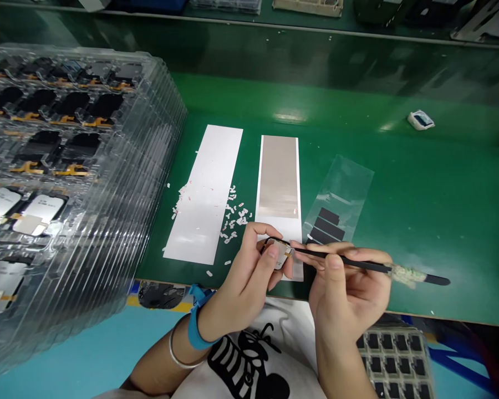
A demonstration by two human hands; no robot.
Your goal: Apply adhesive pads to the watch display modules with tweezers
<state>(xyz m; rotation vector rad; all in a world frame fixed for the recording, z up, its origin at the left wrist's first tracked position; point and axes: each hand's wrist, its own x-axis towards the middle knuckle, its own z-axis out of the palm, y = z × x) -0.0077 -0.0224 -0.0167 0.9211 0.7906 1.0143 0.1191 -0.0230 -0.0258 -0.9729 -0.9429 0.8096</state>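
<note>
My left hand (253,271) pinches a small display module (281,254), silvery on its back with a dark rim and an orange flex strip. Between the fingers of my right hand (345,288) lie black tweezers (357,265), wrapped near the far end with pale tape. Their tips meet the edge of the module; whether they grip anything there is too small to tell. Just beyond the hands, a white sheet with a grey-beige film (279,177) lies on the bench. A clear sheet with black strips (326,224) lies to its right.
Stacked clear trays (158,111) of display modules rise high on the left. A blank white strip (203,194) lies beside scattered paper bits (233,221). A small white item (421,119) sits far right on the green bench (441,210). Another tray (395,360) is below the bench edge.
</note>
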